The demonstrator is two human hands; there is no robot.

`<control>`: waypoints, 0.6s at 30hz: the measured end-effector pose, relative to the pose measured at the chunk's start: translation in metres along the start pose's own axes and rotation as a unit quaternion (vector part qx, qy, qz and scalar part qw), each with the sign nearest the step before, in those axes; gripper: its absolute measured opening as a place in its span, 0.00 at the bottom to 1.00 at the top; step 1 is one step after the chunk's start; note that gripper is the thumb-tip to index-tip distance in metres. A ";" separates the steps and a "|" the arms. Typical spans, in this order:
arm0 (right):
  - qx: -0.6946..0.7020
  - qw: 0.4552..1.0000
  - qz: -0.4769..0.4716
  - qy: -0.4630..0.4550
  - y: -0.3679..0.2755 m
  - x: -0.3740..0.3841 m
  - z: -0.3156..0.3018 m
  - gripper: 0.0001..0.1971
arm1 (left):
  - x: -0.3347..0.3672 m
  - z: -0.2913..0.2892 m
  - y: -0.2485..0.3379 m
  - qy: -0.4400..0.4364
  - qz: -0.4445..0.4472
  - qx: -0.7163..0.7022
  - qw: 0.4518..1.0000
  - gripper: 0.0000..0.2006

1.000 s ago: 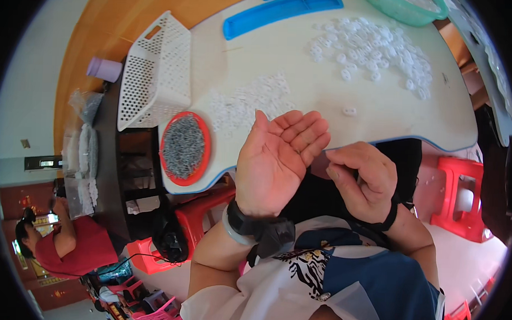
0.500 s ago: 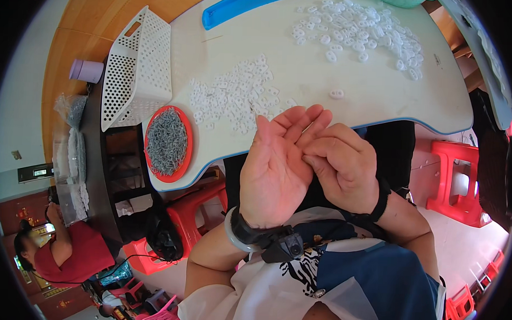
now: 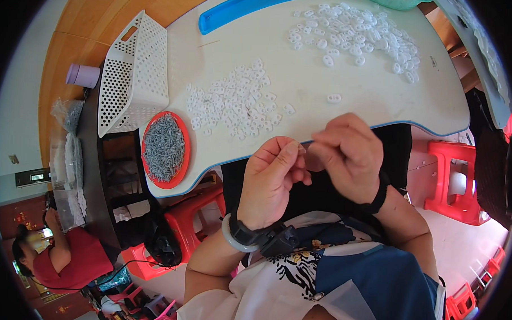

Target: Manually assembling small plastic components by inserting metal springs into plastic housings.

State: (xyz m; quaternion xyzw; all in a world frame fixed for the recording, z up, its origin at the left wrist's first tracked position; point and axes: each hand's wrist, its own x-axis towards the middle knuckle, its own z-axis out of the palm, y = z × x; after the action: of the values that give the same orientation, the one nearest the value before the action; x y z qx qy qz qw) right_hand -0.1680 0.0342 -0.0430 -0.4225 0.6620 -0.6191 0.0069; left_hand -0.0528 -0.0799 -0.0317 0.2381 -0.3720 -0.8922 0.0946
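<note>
My left hand (image 3: 272,177) is raised in front of the table's near edge, thumb pressed to the fingers in a pinch. Something tiny and pale shows at its fingertips, too small to name. Close beside it on the right, my right hand (image 3: 352,160) has bent fingers smeared by motion, so whatever they hold cannot be made out. One white oval plastic piece with two holes (image 3: 334,98) lies alone on the table beyond my right hand. Farther left spreads a pile of small flat white plastic pieces (image 3: 230,102).
A red oval tray (image 3: 184,163) of small grey screw-like pieces stands at the table's left edge, near a white perforated basket (image 3: 152,72). Larger white oval pieces (image 3: 367,37) lie at the far right. A blue trough (image 3: 256,5) is behind. Red stools (image 3: 452,181) flank the table.
My left hand has gone from an open, upturned palm to a pinch. The right hand has drawn slightly away from the left palm and is in motion.
</note>
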 end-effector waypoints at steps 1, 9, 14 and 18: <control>-0.046 0.999 -0.018 0.010 0.005 0.005 -0.003 0.07 | 0.001 -0.003 -0.001 0.003 0.010 0.003 1.000 0.06; -0.197 0.979 -0.043 -0.035 0.029 0.012 0.002 0.10 | -0.006 -0.023 -0.009 0.051 0.041 0.115 0.991 0.07; -0.249 0.961 -0.087 -0.080 0.027 0.021 0.028 0.13 | -0.005 -0.028 -0.011 0.047 0.049 0.125 0.990 0.06; -0.313 0.939 -0.057 -0.128 0.025 0.033 0.043 0.13 | -0.006 -0.032 -0.009 0.040 0.054 0.106 0.992 0.07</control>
State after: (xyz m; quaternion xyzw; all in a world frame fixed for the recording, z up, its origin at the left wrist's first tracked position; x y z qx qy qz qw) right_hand -0.1796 -0.0225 -0.0566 -0.5159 0.7907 -0.3208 -0.0762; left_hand -0.0311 -0.0914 -0.0555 0.2618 -0.4725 -0.8313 0.1312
